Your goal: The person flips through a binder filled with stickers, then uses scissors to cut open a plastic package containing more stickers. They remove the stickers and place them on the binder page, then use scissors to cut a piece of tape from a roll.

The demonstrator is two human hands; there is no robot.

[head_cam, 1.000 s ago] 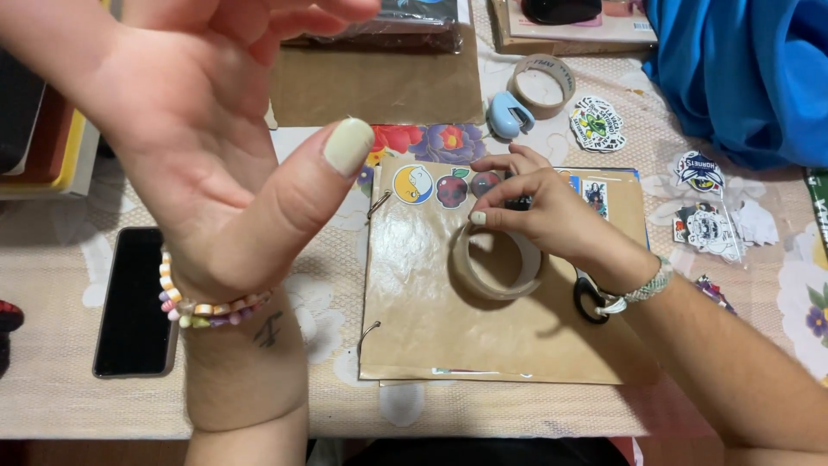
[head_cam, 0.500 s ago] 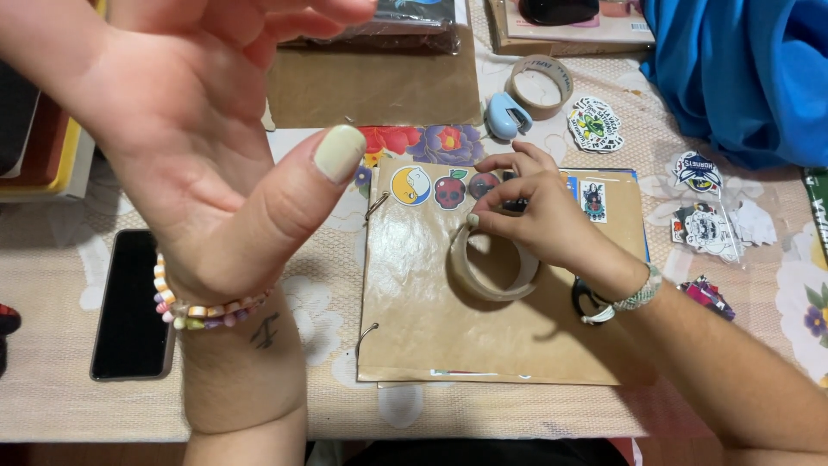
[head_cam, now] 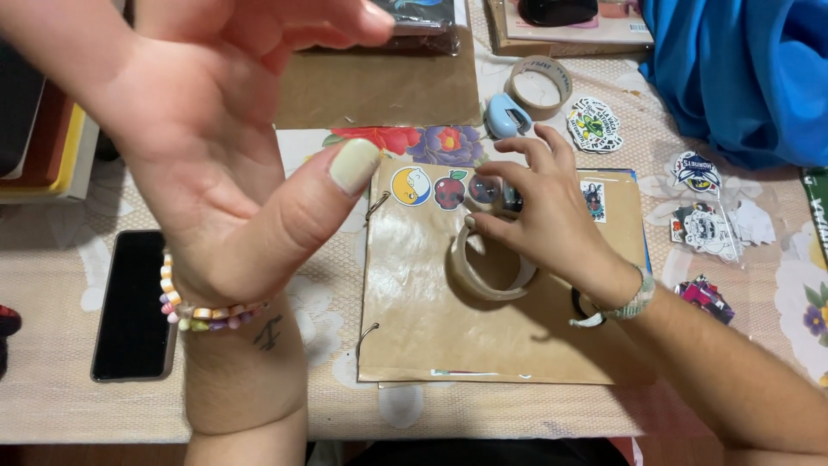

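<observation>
Tabletop: right hand grip clamped on tape roll; left hand raised, fingers apart.

Dark-screened phone lies left; colourful stickers scattered right.

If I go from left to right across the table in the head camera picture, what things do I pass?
Black phone → left hand → moon sticker → apple sticker → right hand holding a tape roll → blue cloth.
</observation>
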